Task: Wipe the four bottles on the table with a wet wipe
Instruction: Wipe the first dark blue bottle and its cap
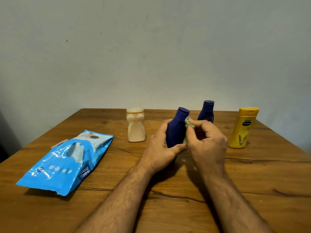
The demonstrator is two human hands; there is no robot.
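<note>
Head view, one wooden table (pixel 252 182) against a plain pale wall (pixel 151 47). Item one: dark blue bottle (pixel 175 130), cap on, tilted slightly, held between both hands near the table's middle; whether its base touches the wood cannot be told, as the hands hide it. Left hand (pixel 161 148): fingers and thumb curled round the lower body of this bottle from its left side, thumb lying across the front near the base. Right hand (pixel 207 142): fingers bent, pinching a crumpled pale green wet wipe (pixel 189 126) and pressing it against the bottle's right side, just below the neck. Item two: second dark blue bottle (pixel 206 111), upright, just beyond the right hand, partly hidden by its fingers. Item three: yellow lotion bottle (pixel 242 128), upright on its cap, large "V" on the front, to the right of the right hand and apart from it. Item four: cream-coloured bottle (pixel 136 125), upright, translucent cap, beyond and left of the left hand. Item five: blue "mee mee" wet-wipe packet (pixel 65 163), lying flat well left of the left hand, flap open, a white wipe showing at the opening.
</note>
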